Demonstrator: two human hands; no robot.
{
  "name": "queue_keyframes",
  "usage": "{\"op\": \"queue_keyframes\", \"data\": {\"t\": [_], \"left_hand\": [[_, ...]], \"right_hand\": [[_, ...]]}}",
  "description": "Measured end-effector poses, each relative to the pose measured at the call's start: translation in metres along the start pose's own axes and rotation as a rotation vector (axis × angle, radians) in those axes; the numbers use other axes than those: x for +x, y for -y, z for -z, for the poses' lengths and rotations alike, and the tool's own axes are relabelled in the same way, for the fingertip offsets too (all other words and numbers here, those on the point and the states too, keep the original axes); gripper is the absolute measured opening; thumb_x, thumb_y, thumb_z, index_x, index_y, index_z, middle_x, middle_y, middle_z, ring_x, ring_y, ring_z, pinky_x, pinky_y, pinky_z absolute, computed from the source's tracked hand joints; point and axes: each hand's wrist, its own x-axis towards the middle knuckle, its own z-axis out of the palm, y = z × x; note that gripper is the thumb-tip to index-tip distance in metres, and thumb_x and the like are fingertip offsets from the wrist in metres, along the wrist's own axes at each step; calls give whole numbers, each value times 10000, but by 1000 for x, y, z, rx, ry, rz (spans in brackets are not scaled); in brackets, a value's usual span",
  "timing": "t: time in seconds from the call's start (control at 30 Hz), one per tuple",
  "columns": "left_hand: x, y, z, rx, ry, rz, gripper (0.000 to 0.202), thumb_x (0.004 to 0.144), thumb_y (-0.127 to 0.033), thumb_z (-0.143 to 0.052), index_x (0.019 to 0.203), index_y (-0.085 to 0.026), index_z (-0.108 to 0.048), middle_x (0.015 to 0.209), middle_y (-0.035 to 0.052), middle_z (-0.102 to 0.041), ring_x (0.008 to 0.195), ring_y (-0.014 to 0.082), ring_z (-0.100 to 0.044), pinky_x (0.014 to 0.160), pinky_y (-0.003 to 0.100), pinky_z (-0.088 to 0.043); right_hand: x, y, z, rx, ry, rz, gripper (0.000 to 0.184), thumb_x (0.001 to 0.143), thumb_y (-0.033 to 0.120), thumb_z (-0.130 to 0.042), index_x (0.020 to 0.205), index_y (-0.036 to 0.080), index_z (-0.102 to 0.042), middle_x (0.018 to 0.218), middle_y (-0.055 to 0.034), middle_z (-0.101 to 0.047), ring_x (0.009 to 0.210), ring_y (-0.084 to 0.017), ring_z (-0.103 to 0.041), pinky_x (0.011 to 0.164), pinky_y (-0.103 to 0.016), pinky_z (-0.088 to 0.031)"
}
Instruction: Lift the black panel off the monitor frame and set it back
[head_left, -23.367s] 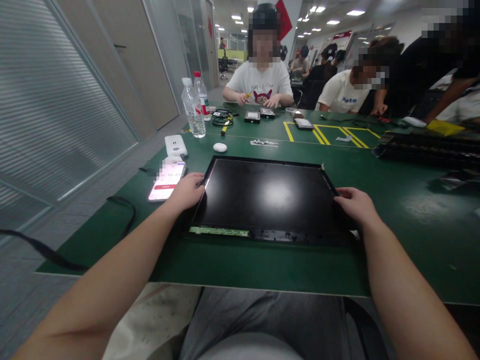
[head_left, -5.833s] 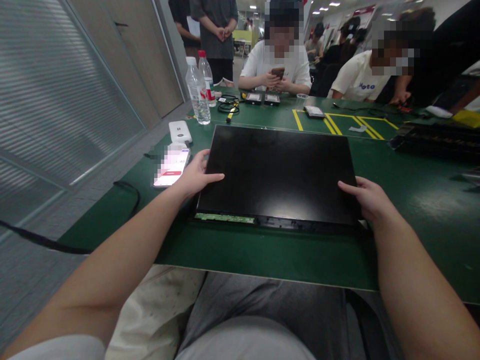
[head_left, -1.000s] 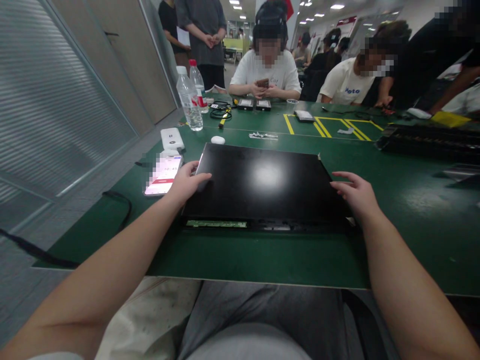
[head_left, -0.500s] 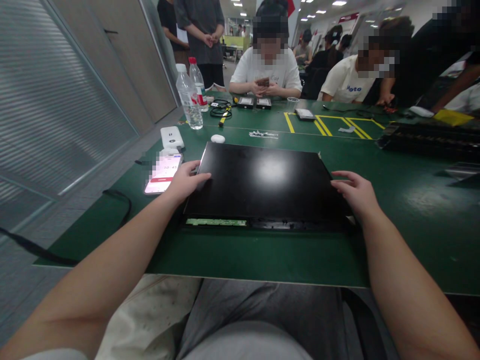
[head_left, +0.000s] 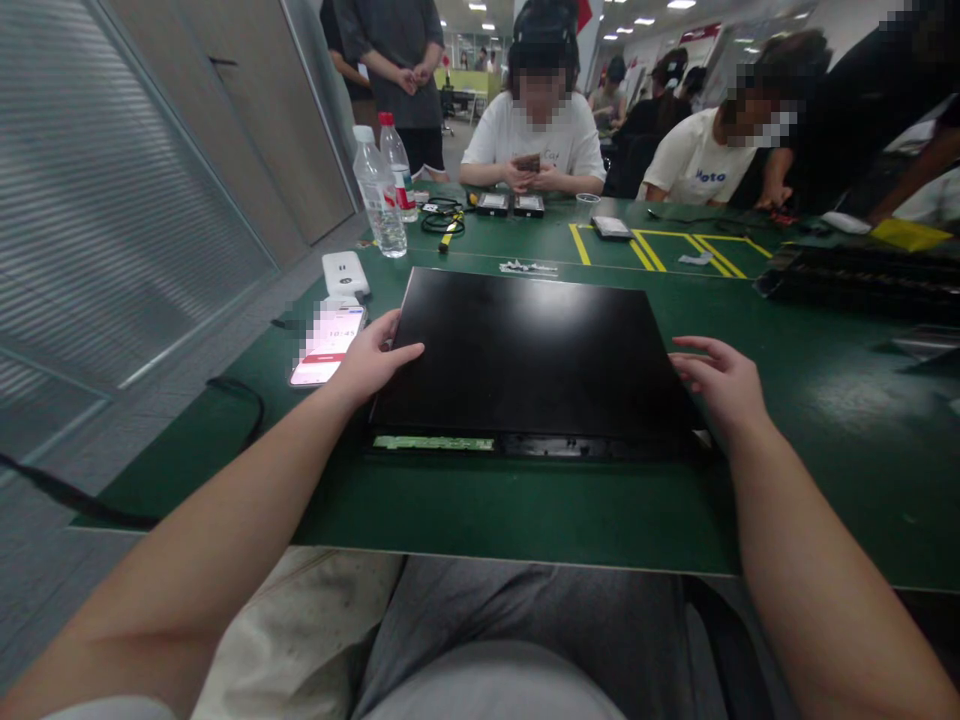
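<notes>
A large black display panel (head_left: 529, 350) lies in front of me on the green table (head_left: 510, 510), its far edge lifted a little. A green circuit strip (head_left: 433, 442) runs along its near edge. My left hand (head_left: 371, 362) grips the panel's left edge, thumb on top. My right hand (head_left: 720, 382) holds the right edge, fingers curled around it.
A lit phone (head_left: 328, 345) lies just left of my left hand, a white power bank (head_left: 345, 272) beyond it. Two water bottles (head_left: 380, 205) stand at the far left. Small parts (head_left: 529, 267), cables and drives lie farther back. Other people sit and stand across the table. A black tray (head_left: 862, 280) is at the right.
The panel's far edge has risen, so it now hides the white object behind it and the light glare is gone. Both hands stay on the side edges.
</notes>
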Motion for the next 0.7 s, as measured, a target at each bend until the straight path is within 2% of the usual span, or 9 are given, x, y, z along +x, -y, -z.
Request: {"op": "queue_keyframes", "data": {"t": [0.23, 0.4, 0.7], "left_hand": [[3, 8, 5, 100, 21, 13, 687, 688, -391, -805, 1322, -188, -635, 1183, 76, -759, 1068, 326, -703, 937, 440, -561], [4, 11, 8, 187, 12, 5, 650, 689, -438, -809, 1275, -194, -668, 1181, 74, -763, 1092, 331, -691, 974, 450, -531], [6, 16, 8, 130, 18, 9, 715, 665, -454, -846, 1309, -199, -665, 1241, 90, -749, 1154, 339, -675, 1024, 474, -505]], "right_hand": [[1, -1, 0, -6, 10, 11, 361, 619, 312, -733, 975, 253, -739, 866, -54, -745, 799, -242, -672, 634, -343, -529], [0, -2, -1, -14, 29, -4, 360, 618, 312, -739, 974, 258, -739, 864, -52, -748, 818, -246, -676, 641, -345, -528], [2, -6, -1, -11, 35, 17, 373, 625, 322, -742, 992, 259, -730, 890, -52, -749, 802, -243, -683, 626, -347, -542]]}}
